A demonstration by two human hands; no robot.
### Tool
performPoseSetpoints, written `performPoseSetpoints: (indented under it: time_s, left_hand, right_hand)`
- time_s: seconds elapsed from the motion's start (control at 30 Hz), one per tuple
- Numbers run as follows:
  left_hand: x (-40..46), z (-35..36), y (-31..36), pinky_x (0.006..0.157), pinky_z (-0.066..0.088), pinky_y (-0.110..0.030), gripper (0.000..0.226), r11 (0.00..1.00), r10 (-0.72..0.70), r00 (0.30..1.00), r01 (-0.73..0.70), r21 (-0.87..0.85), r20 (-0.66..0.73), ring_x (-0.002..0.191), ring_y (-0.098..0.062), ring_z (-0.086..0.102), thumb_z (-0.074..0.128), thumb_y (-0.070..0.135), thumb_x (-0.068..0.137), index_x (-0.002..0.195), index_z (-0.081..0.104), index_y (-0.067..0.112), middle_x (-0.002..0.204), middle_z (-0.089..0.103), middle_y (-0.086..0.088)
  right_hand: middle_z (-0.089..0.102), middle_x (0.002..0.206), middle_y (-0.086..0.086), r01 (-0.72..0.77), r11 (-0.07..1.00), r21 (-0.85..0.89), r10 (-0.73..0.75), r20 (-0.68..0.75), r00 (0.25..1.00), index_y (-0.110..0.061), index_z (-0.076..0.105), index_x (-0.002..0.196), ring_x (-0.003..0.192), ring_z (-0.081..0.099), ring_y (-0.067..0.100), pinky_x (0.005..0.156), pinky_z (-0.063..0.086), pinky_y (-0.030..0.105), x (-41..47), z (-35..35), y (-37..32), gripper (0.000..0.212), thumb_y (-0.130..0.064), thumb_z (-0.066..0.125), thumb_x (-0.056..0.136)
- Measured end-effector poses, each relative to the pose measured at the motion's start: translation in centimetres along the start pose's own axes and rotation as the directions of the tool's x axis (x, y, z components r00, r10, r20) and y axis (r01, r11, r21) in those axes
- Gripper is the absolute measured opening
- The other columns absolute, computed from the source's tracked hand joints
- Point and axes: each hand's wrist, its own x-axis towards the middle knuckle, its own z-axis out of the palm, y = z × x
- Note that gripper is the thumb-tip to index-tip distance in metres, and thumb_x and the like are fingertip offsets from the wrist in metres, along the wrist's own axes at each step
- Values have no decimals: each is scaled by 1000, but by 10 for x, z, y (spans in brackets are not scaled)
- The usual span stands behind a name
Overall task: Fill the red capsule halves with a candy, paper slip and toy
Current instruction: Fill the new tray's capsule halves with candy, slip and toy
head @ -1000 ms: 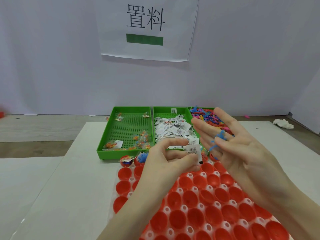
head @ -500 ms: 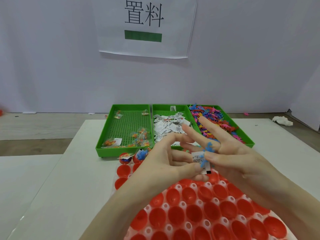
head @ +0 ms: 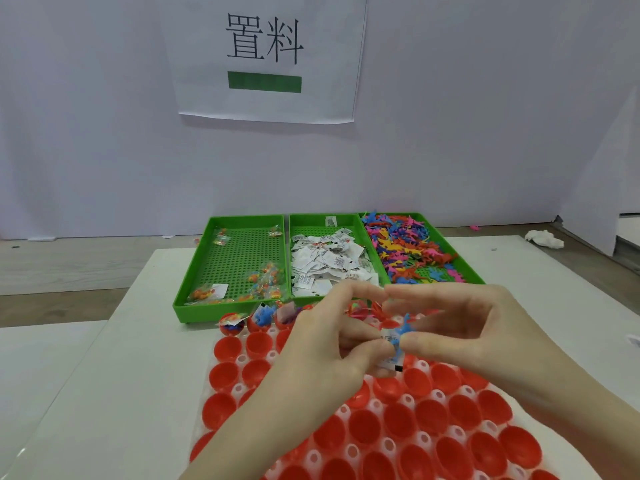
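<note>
Two hands met above the red capsule halves [head: 398, 424], which sat open side up in a clear holder [head: 377, 403] on the white table [head: 114, 393]. Between them were a blue toy [head: 404, 332] and a white paper slip [head: 389, 341], held together well above the holder's middle rows. The left hand [head: 332, 344] had its thumb curled under the slip and its forefinger arched over the top, so the slip lay pinched at the thumb tip. The right hand [head: 464, 327] pressed its thumb against the toy from the other side, and its forefinger reached across until the two forefinger tips touched above the toy. The toy stood up between both thumbs, its upper part showing in the gap framed by the fingers; the slip's lower edge hung just below them. Whether a candy was also in the grip could not be told.

Beyond the holder, three green trays stood side by side: the candy tray [head: 207, 271] held few wrapped candies, the middle tray [head: 308, 220] a heap of slips, the toy tray [head: 464, 268] a tangle of coloured toys. Along the holder's far edge, several capsule halves already held contents [head: 261, 318].
</note>
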Motion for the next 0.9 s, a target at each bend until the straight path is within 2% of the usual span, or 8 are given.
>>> performPoseSetpoints:
  time_s: [0.1,0.33,0.43,0.57,0.63,0.7,0.8,0.9]
  left_hand:
    - [8,6,-1,60,57,-26,35,998,-31,999,31,-54,13,60,-16,69,64,-9,79,92,52,21,66,70,-5]
    - [50,20,16,50,52,-19,28,969,-103,995,98,-226,-12,48,-13,65,71,-5,73,88,54,12,57,68,-4]
    - [75,27,17,54,54,-20,22,970,-100,994,86,-229,-52,53,-14,67,74,5,74,86,57,11,59,68,-2]
    - [104,33,2,68,51,-20,18,969,80,986,-43,241,-145,70,-8,63,70,34,79,83,59,20,76,65,7]
    - [113,34,-12,77,45,-21,28,828,130,990,-79,555,-52,87,-8,56,68,38,80,97,60,19,93,62,7]
    - [120,36,-27,91,41,-30,47,617,69,993,-118,778,96,107,-14,51,66,45,80,115,55,17,113,59,3]
    - [129,42,-44,97,33,-35,53,432,1,989,-136,892,150,117,-19,42,57,53,83,124,51,19,124,54,1]
    - [134,48,-57,96,29,-36,48,341,4,987,-154,927,162,117,-21,42,51,50,88,122,53,16,122,54,-2]
  right_hand:
    - [74,78,-5,-3,1000,-20,3,33,999,-47,70,84,74,70,6,63,51,11,-3,-7,-4,58,10,70,70]
    - [72,69,-8,-5,998,-65,1,-68,998,-36,74,65,66,67,0,59,50,10,15,-38,-11,52,16,66,70]
    - [73,73,-6,-3,998,-70,-6,-119,993,-29,74,69,69,68,2,60,51,11,27,-54,-8,44,15,65,72]
    - [69,69,-5,-83,990,-112,43,-316,948,-16,72,80,60,62,1,58,49,9,45,-66,27,32,14,62,76]
    - [64,71,1,-161,981,-105,106,-400,910,-4,71,90,58,58,0,58,47,10,51,-67,53,24,14,60,78]
    - [64,76,7,-231,969,-82,171,-447,878,-3,70,91,66,60,10,65,48,17,55,-64,75,22,12,61,79]
    - [65,80,8,-268,962,-56,210,-477,854,-10,71,85,76,60,21,77,49,33,58,-59,93,20,7,64,79]
    - [66,81,6,-266,962,-65,207,-464,861,-20,68,80,78,61,22,77,50,33,59,-56,99,22,3,67,79]
